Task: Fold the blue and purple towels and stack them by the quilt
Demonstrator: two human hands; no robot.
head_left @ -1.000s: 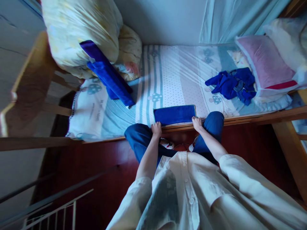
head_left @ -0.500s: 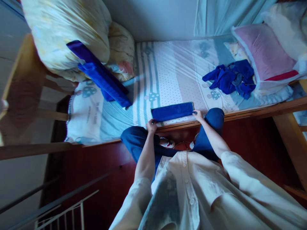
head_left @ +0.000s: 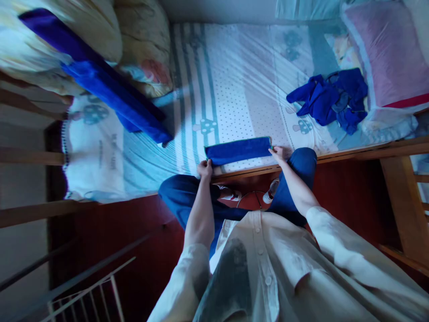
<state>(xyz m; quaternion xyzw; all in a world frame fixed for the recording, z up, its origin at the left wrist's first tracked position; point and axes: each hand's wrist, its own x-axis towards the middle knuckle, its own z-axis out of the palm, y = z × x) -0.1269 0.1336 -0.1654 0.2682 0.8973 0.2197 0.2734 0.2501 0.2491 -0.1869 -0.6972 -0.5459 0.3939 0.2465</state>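
A folded blue cloth [head_left: 237, 151], a long flat strip, lies along the bed's near edge in front of me. My left hand [head_left: 204, 169] is closed at its near left corner, with the fingers pinched on the fabric. At the right end, my right hand [head_left: 278, 153] pinches the near corner between thumb and fingers. A crumpled heap of blue cloths [head_left: 330, 100] lies farther right on the bed. To the left, a long folded blue cloth [head_left: 117, 96] leans over the yellow bedding.
The bed [head_left: 231, 76] has a patterned sheet and a wooden edge rail [head_left: 355, 154]. A pink pillow [head_left: 385, 53] is at the right, bulky yellow bedding [head_left: 144, 40] at the left. My knees flank the cloth. A white metal rack [head_left: 90, 297] stands at lower left.
My hands have moved slightly apart, and the cloth strip between them looks a little longer. The camera view has shifted, bringing the bed nearer. Both hands stay at the cloth's near corners.
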